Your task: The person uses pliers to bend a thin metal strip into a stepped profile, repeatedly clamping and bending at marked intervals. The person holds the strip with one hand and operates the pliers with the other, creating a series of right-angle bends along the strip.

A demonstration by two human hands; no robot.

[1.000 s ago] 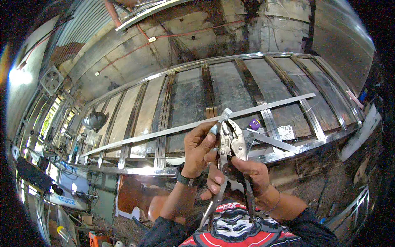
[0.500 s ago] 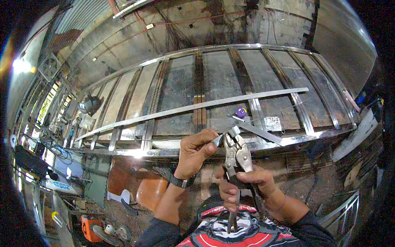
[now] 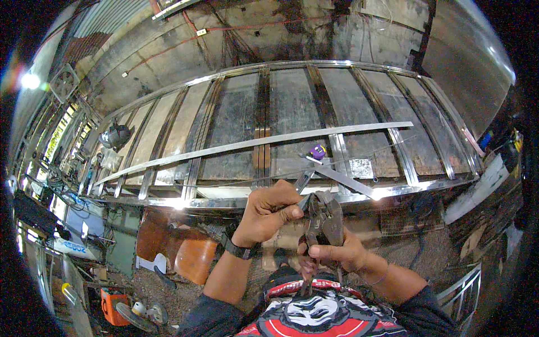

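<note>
My left hand (image 3: 265, 216) is closed, pinching a small bluish-grey metal piece (image 3: 304, 202) between thumb and fingers. Locking pliers (image 3: 327, 222) are gripped in my right hand (image 3: 343, 254), their jaws pointing away from me. The metal piece reaches the jaws; how firmly they bite on it cannot be made out. Just beyond my hands lies a steel try square (image 3: 349, 182) across the near side of a shiny metal frame (image 3: 224, 202). A purple tape measure (image 3: 318, 151) sits by the square's far end.
A long flat metal bar (image 3: 252, 146) lies across the frame's crosspieces. A dark welding helmet (image 3: 115, 137) rests at the frame's left end. Below on the left are an orange chair (image 3: 193, 261), an orange box (image 3: 114, 307) and a fan (image 3: 140, 312).
The pliers have turned in my right hand, their jaws now darker and tilted over. Both hands have dropped slightly nearer to me, and the whole view has shifted a little.
</note>
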